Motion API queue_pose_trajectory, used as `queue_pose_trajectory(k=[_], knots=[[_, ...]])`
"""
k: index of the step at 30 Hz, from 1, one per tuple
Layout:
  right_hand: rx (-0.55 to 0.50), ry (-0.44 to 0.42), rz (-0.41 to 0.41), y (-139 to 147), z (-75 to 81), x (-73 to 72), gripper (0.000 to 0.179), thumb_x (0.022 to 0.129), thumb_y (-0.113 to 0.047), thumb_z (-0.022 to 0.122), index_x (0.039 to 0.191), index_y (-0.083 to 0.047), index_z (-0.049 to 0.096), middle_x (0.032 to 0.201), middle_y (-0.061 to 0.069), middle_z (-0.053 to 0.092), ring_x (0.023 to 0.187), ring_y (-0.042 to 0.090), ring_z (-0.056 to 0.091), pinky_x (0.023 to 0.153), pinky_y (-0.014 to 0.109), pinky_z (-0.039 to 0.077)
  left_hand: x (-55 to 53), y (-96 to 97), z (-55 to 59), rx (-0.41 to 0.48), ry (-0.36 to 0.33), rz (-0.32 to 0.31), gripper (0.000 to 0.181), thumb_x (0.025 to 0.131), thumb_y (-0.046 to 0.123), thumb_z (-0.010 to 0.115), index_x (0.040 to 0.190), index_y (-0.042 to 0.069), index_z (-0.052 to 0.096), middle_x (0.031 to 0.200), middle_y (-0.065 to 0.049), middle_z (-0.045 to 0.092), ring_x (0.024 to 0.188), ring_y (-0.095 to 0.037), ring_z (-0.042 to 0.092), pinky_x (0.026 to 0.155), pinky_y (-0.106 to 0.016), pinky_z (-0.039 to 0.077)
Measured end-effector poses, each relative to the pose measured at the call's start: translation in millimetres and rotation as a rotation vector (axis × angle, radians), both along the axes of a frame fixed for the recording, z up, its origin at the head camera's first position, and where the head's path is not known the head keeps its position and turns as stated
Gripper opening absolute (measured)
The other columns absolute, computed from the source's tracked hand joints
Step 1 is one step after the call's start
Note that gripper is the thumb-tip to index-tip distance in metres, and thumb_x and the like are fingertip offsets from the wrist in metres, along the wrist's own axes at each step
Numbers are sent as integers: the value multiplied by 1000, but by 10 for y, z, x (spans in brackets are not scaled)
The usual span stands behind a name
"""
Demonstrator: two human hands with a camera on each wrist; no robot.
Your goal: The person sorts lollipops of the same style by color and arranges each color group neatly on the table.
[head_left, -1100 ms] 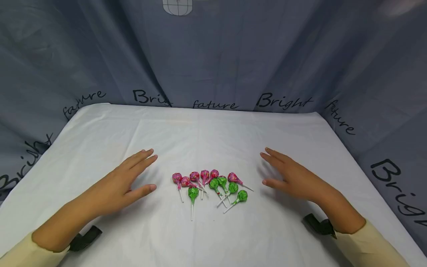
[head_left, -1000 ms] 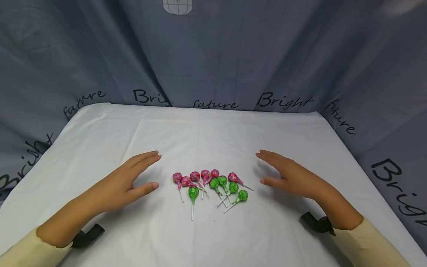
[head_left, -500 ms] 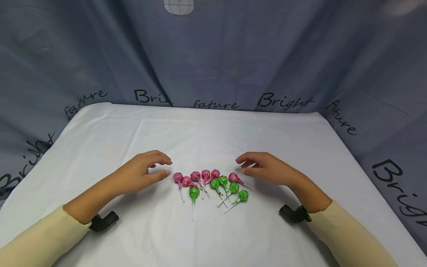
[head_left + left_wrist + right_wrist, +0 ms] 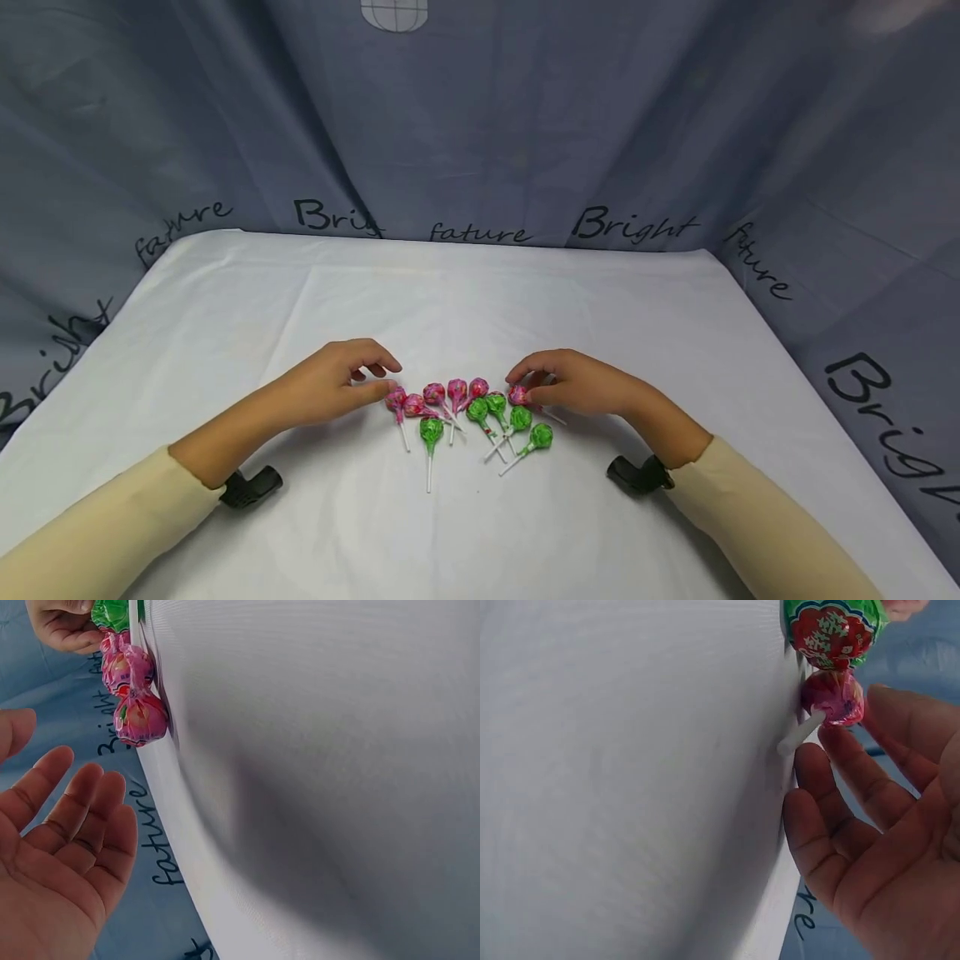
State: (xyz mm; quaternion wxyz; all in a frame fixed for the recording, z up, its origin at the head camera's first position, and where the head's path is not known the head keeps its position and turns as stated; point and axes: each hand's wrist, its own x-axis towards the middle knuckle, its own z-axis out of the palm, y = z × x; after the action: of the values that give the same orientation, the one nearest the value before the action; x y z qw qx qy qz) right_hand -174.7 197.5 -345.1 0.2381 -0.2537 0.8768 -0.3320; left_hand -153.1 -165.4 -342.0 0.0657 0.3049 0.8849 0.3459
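Observation:
My right hand [image 4: 588, 383] is at the rightmost pink lollipop [image 4: 517, 394], fingers and thumb curled round its wrapped head. In the right wrist view the thumb tip is right at the pink wrapper [image 4: 838, 697], and the white stick [image 4: 801, 733] points out past the fingers. My left hand [image 4: 326, 383] reaches in from the left with loosely bent fingers and holds nothing. Its thumb tip is close to the leftmost pink lollipop [image 4: 396, 402]; the left wrist view shows a gap between the fingers and that candy [image 4: 141, 720].
Between the hands lie more pink lollipops [image 4: 457, 390] and several green ones [image 4: 519, 418], some with crossed sticks. A single green lollipop [image 4: 431, 431] lies nearer the front. The white cloth [image 4: 480, 308] covers the table, with a grey printed curtain [image 4: 480, 125] behind.
Both hands have come inward from the sides toward the lollipops, their fingers bending. The right hand has reached the rightmost pink lollipop; the lollipops lie as before.

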Motion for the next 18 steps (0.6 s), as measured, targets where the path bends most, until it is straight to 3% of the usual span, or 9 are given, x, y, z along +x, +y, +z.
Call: queue_pose_trajectory(k=[9,18], knots=[[13,17,21,-49,-21,-8,15,94,-9,66,108,-16,68,98,-3,65,90,19,57,78,35,49,-19,39,-52,-20,-29,-28,25,94,19,69,117,9,68,109,2,66,99,-13,61,87,-37,52],[16,93,30,-36,0,13,7,92,-12,72,93,-15,65,91,-5,65,86,17,58,78,34,50,-13,123,-66,-125,47,-44,29,92,18,71,119,8,67,112,0,65,101,-20,61,85,-38,49]])
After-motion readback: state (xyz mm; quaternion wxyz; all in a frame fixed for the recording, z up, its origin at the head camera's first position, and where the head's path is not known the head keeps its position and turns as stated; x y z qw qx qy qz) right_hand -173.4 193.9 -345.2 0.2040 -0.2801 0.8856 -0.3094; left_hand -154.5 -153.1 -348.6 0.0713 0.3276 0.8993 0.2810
